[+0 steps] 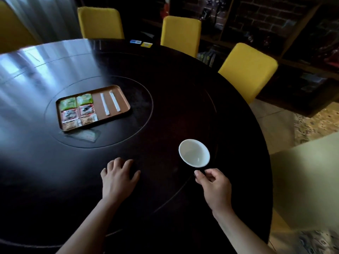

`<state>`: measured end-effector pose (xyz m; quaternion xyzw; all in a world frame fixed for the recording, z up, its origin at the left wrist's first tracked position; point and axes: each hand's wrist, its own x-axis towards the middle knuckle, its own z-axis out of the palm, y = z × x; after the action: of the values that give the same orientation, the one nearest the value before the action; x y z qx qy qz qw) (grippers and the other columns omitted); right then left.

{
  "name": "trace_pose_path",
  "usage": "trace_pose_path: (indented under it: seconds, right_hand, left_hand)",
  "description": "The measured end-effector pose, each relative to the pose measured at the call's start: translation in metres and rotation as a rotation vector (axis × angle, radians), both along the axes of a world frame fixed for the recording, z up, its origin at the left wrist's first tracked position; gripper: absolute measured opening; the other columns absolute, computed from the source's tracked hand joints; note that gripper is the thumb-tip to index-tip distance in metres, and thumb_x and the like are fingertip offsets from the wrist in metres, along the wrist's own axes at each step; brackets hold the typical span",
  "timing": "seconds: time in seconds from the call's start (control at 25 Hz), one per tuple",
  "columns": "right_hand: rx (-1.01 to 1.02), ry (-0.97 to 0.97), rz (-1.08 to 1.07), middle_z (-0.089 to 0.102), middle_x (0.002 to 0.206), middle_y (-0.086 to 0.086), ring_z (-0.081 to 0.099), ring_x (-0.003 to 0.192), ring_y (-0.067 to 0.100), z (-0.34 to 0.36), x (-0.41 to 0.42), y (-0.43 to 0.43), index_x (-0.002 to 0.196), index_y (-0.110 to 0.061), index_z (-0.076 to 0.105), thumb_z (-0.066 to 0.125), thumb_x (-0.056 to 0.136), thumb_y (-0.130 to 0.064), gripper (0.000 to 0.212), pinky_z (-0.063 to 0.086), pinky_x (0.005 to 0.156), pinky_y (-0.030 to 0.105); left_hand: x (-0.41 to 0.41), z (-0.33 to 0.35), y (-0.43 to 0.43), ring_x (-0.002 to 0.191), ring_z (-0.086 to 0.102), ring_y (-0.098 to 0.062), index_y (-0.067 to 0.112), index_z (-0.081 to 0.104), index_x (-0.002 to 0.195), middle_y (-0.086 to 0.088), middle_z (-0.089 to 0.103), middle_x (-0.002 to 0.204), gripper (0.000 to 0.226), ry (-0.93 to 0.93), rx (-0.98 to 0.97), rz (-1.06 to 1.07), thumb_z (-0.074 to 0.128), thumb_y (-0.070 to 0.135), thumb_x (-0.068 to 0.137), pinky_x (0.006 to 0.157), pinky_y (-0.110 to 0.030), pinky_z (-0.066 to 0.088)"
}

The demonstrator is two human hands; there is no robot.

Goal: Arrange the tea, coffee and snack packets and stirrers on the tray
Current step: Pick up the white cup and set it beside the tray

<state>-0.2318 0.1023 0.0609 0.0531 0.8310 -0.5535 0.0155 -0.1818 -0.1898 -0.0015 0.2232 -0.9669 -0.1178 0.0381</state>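
On the tray (124, 104), 6 packets (78, 110) lie flat beside 2 stirrers (109, 103): probably light, crinkly and slippery, so pinch edges. Your left hand (118, 177) rests spread on the counter (165, 107). Your right hand (213, 184) pinches the cup (194, 153), likely fragile.

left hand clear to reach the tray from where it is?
Probably yes. The left hand lies flat on the table, and only bare tabletop shows between it and the tray. The cup sits off to the right by the right hand. It would need a forward stretch.
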Motion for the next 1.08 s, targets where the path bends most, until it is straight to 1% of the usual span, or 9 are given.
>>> trace_pose_path:
  seconds: [0.12, 0.2, 0.32, 0.44, 0.64, 0.8, 0.88, 1.0, 1.08]
  right_hand:
    - [-0.011, 0.008, 0.071, 0.073, 0.074, 0.004, 0.075, 0.073, 0.016, 0.001, -0.027, -0.024, 0.076, -0.033, 0.067, 0.078, 0.081, -0.028, 0.013, 0.061, 0.074, 0.047]
    - [-0.014, 0.001, 0.113, 0.073, 0.074, 0.005, 0.075, 0.071, 0.016, 0.001, -0.051, -0.048, 0.073, -0.029, 0.067, 0.078, 0.082, -0.025, 0.015, 0.061, 0.074, 0.048]
    - [-0.032, -0.017, 0.167, 0.073, 0.076, 0.006, 0.076, 0.070, 0.014, 0.003, -0.088, -0.089, 0.071, -0.021, 0.065, 0.078, 0.082, -0.023, 0.017, 0.062, 0.076, 0.047]
    - [-0.034, -0.011, 0.199, 0.073, 0.073, 0.005, 0.076, 0.069, 0.013, -0.004, -0.120, -0.126, 0.071, -0.021, 0.064, 0.077, 0.083, -0.024, 0.018, 0.061, 0.076, 0.047]
    - [-0.018, -0.008, 0.218, 0.071, 0.063, 0.001, 0.076, 0.068, 0.016, -0.022, -0.163, -0.174, 0.072, -0.021, 0.065, 0.078, 0.081, -0.029, 0.018, 0.060, 0.077, 0.051]
    - [0.002, 0.019, 0.245, 0.071, 0.062, 0.000, 0.075, 0.068, 0.017, -0.033, -0.198, -0.204, 0.068, -0.023, 0.063, 0.076, 0.078, -0.039, 0.023, 0.060, 0.076, 0.051]
    - [-0.004, 0.011, 0.230, 0.071, 0.066, 0.000, 0.075, 0.068, 0.016, -0.033, -0.215, -0.220, 0.072, -0.018, 0.065, 0.075, 0.082, -0.033, 0.021, 0.061, 0.076, 0.048]
    - [-0.064, -0.049, 0.166, 0.074, 0.082, 0.005, 0.075, 0.069, 0.014, -0.029, -0.239, -0.245, 0.086, -0.007, 0.067, 0.073, 0.087, -0.025, 0.019, 0.063, 0.074, 0.036]
    - [-0.038, -0.050, 0.156, 0.073, 0.080, 0.003, 0.075, 0.070, 0.013, -0.031, -0.253, -0.257, 0.084, -0.008, 0.065, 0.072, 0.087, -0.026, 0.020, 0.063, 0.075, 0.036]
  left_hand:
    - [-0.027, -0.006, -0.034, 0.140, 0.030, -0.033, 0.031, 0.049, 0.135, -0.011, 0.046, 0.142, 0.057, -0.073, -0.053, 0.077, 0.050, 0.062, 0.087, 0.111, -0.069, 0.023]
    - [-0.045, -0.008, -0.063, 0.147, 0.018, -0.034, 0.032, 0.041, 0.143, -0.012, 0.036, 0.152, 0.063, -0.117, -0.041, 0.157, 0.044, 0.064, 0.089, 0.112, -0.073, 0.015]
    - [-0.063, -0.011, -0.092, 0.151, 0.005, -0.035, 0.041, 0.027, 0.150, -0.013, 0.022, 0.162, 0.069, -0.160, -0.030, 0.204, 0.030, 0.073, 0.089, 0.112, -0.075, 0.006]
    - [-0.066, -0.020, -0.098, 0.153, -0.006, -0.031, 0.047, 0.015, 0.153, -0.010, 0.012, 0.166, 0.072, -0.136, -0.030, 0.205, 0.019, 0.078, 0.087, 0.114, -0.072, 0.000]
    - [-0.065, -0.021, -0.097, 0.153, -0.009, -0.029, 0.048, 0.012, 0.153, -0.007, 0.012, 0.166, 0.075, -0.114, -0.034, 0.219, 0.017, 0.079, 0.085, 0.116, -0.068, -0.003]
    - [-0.067, -0.022, -0.099, 0.153, -0.008, -0.029, 0.048, 0.011, 0.153, -0.007, 0.011, 0.167, 0.076, -0.117, -0.033, 0.222, 0.017, 0.079, 0.085, 0.116, -0.068, -0.003]
    - [-0.066, -0.023, -0.098, 0.153, -0.008, -0.030, 0.048, 0.010, 0.153, -0.007, 0.011, 0.167, 0.076, -0.112, -0.043, 0.224, 0.016, 0.080, 0.084, 0.116, -0.068, -0.004]
    - [-0.067, -0.023, -0.099, 0.154, -0.006, -0.030, 0.049, 0.011, 0.153, -0.006, 0.012, 0.167, 0.076, -0.102, -0.048, 0.226, 0.016, 0.080, 0.085, 0.116, -0.068, -0.004]
    - [-0.066, -0.023, -0.099, 0.154, -0.005, -0.030, 0.049, 0.012, 0.153, -0.006, 0.013, 0.167, 0.076, -0.094, -0.058, 0.226, 0.016, 0.080, 0.085, 0.116, -0.068, -0.005]
